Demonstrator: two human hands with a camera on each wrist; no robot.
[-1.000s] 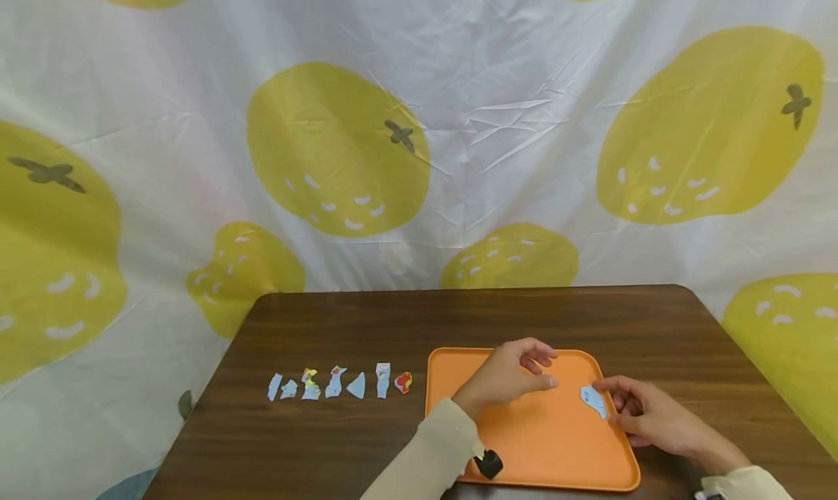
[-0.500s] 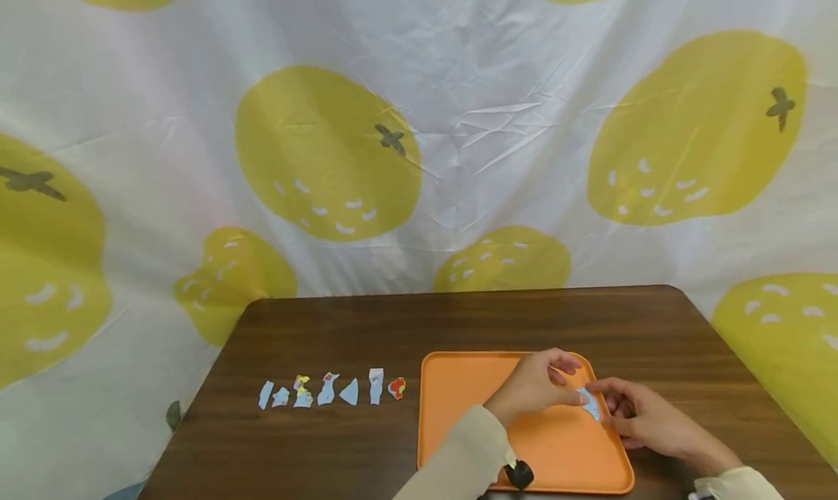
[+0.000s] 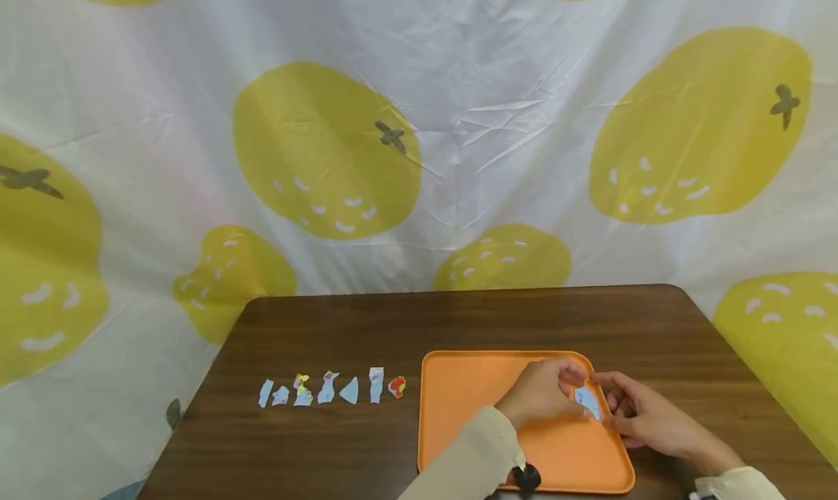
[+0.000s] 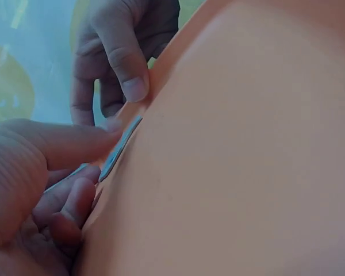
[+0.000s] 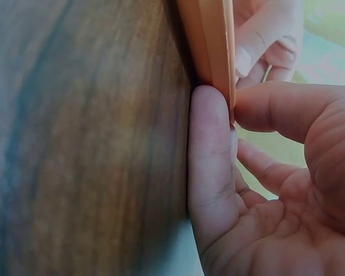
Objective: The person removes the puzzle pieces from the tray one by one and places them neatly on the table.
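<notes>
A jagged pale blue flat piece (image 3: pixel 587 402) with a small print lies at the right side of the orange tray (image 3: pixel 484 398). My left hand (image 3: pixel 542 391) reaches over the tray and holds the piece between thumb and fingers. In the left wrist view the piece (image 4: pixel 122 150) appears nearly edge-on, with the left hand's thumb and fingers at its end. My right hand (image 3: pixel 644 416) grips the tray's right rim; in the right wrist view, the thumb and a finger (image 5: pixel 209 144) pinch the rim (image 5: pixel 210 40) from both sides.
On the dark wooden table (image 3: pixel 314 449), left of the tray, several similar flat pieces lie in a row, among them a red and yellow one (image 3: pixel 397 387) and a pale triangular one (image 3: pixel 350 391). A white curtain (image 3: pixel 452 172) with yellow fruit prints hangs behind the table.
My left hand has moved right across the tray to the pale blue piece and taken hold of it. The right hand stays at the tray's right rim.
</notes>
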